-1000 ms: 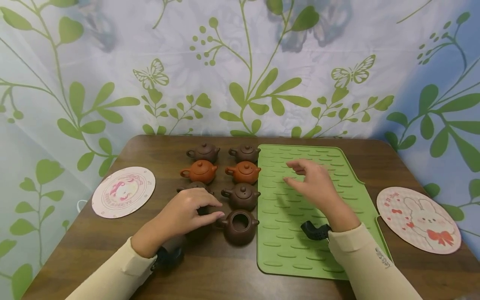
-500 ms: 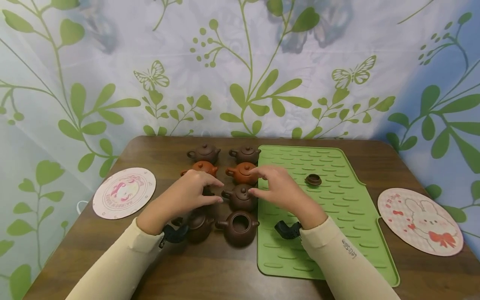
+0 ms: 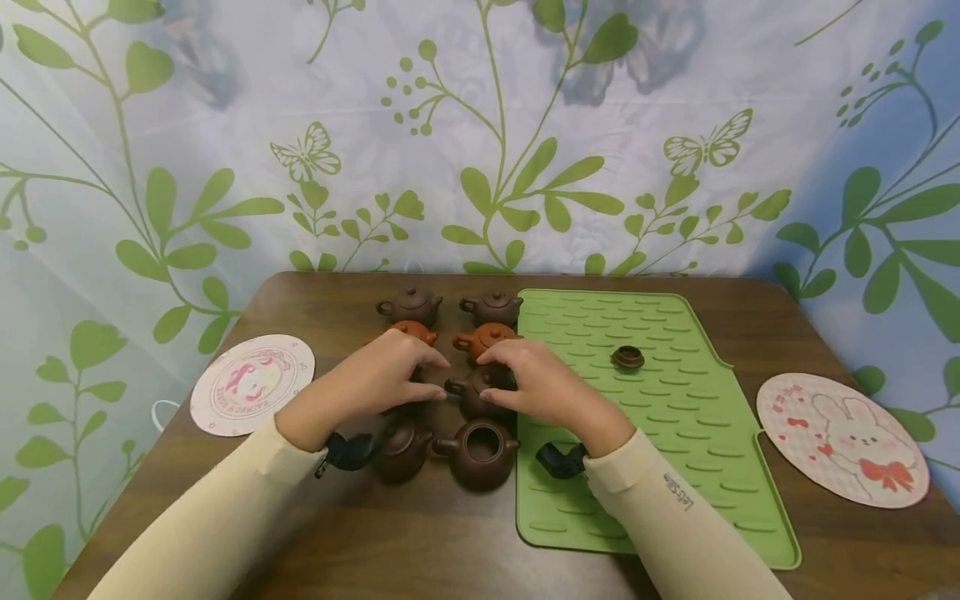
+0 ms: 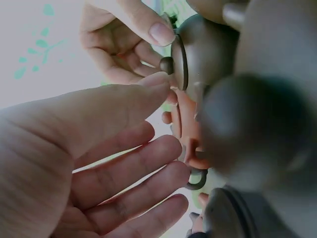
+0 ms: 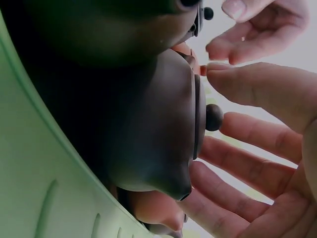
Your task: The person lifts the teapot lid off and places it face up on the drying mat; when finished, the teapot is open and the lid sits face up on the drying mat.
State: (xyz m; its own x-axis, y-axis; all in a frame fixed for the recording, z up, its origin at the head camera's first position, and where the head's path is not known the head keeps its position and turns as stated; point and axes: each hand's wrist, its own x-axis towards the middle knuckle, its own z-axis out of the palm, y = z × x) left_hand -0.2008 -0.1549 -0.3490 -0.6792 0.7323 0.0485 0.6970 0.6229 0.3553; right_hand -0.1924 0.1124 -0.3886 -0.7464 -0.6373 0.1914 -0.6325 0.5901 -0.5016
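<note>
My right hand (image 3: 543, 387) is over a dark brown teapot (image 3: 471, 397) in the right column, its fingers loosely bent around the lid. In the right wrist view the forefinger's tip is right at the lid knob (image 5: 214, 117), with the thumb apart from it. My left hand (image 3: 375, 379) hovers over the left column, thumb and fingers spread with nothing between them, hiding most of the teapot below. A lidless brown teapot (image 3: 480, 454) stands in front, its mouth showing. Beside it is a lidded brown teapot (image 3: 401, 454). A small brown lid (image 3: 627, 357) lies upside down on the green mat (image 3: 697, 450).
Behind the hands stand two orange teapots, one (image 3: 491, 337) on the right, and two dark teapots, one (image 3: 411, 305) at the back left. A round pink mat (image 3: 253, 383) lies at the left, a rabbit-print mat (image 3: 843, 442) at the right. A patterned cloth hangs behind the table.
My right hand has let go of the brown lid on the green mat and moved left to the dark teapot. The left hand has lifted slightly off the front left teapot and shifted back.
</note>
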